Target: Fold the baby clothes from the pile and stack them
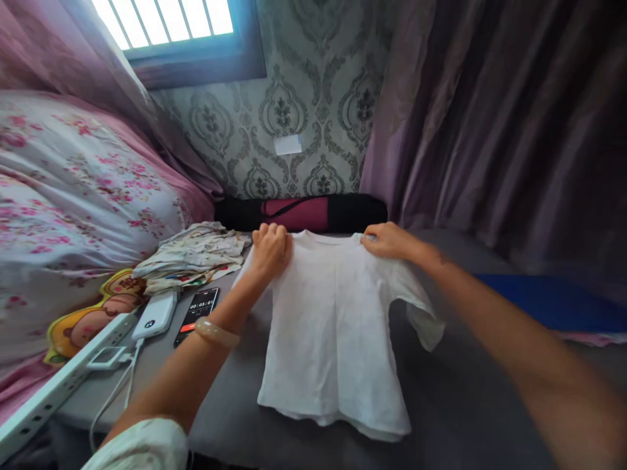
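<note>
A small white shirt point(313, 326) hangs spread out between my two hands above the grey surface, its neckline at the top and its hem toward me. My left hand point(272, 249) is closed on the shoulder at the left side of the collar. On the other shoulder, my right hand point(392, 240) grips the cloth with fingers pinched together. The sleeve on the right droops loosely below my right forearm. Most of the left sleeve is hidden behind my left hand and forearm.
Left of the shirt lie a crumpled patterned cloth pile point(196, 254), a phone point(198, 313) showing a timer, a white power bank point(155, 314) and a long power strip point(63, 378) with cables. A black and maroon bag point(298, 213) lies along the wall. Something blue point(548, 300) lies right.
</note>
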{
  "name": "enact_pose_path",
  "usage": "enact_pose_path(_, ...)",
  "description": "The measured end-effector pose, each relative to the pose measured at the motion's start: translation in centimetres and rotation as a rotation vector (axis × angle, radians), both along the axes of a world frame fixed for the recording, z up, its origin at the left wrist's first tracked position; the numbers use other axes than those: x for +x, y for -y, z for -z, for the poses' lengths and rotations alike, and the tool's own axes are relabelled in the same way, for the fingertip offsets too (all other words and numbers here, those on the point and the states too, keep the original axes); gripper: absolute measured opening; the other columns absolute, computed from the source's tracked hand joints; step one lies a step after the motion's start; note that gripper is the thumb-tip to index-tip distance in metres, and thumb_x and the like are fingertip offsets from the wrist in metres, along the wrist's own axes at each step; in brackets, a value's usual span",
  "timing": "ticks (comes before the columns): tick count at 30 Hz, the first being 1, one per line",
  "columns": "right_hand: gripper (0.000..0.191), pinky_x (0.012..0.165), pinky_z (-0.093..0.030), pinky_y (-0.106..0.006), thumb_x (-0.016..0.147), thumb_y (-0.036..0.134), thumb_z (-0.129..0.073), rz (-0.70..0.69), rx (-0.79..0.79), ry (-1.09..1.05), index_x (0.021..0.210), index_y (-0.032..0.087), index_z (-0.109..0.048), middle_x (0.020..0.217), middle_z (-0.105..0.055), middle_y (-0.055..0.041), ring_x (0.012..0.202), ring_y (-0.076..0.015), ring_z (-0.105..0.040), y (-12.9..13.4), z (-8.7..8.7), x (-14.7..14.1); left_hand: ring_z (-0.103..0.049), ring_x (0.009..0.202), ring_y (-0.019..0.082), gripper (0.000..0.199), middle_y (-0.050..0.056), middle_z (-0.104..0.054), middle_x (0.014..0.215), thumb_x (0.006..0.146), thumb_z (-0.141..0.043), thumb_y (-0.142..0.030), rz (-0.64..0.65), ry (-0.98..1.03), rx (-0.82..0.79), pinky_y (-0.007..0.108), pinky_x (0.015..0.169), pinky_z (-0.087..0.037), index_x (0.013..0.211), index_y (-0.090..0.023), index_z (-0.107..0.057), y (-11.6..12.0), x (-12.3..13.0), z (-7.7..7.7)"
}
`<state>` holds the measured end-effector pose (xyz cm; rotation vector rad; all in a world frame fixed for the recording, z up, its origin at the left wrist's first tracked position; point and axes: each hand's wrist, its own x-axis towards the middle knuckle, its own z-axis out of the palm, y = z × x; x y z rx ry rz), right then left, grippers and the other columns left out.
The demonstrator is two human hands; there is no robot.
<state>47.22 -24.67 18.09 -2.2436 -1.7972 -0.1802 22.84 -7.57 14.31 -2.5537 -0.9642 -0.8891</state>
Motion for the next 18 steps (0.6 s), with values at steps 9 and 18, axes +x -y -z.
enact_pose_path(9, 0.036, 0.077, -0.041, -0.031, 0.101, 0.033, -0.025, 0.129, -0.171, 0.163, 0.11, 0.018, -0.057, 0.112, -0.064, -0.0107, 0.094, -0.0219, -0.064, -3.6, 12.5, -0.6, -0.048, 0.103, 0.03, 0.034, 0.015, -0.06, 0.105, 0.099, -0.026, -0.032, -0.089, -0.166, -0.226, 0.041, 0.085, -0.034, 0.102, -0.015, -0.056, -3.4, 1.9, 12.2)
enact_pose_path(18, 0.036, 0.075, -0.041, -0.031, 0.101, 0.033, -0.024, 0.134, -0.212, 0.173, 0.113, 0.018, -0.055, 0.114, -0.062, -0.0118, 0.094, -0.0224, -0.063, -7.0, 15.2, 1.6, -0.049, 0.103, 0.03, 0.037, 0.015, -0.06, 0.107, 0.1, -0.024, -0.033, -0.097, -0.219, -0.22, 0.04, 0.085, -0.034, 0.104, -0.016, -0.057, -6.8, 3.6, 14.2)
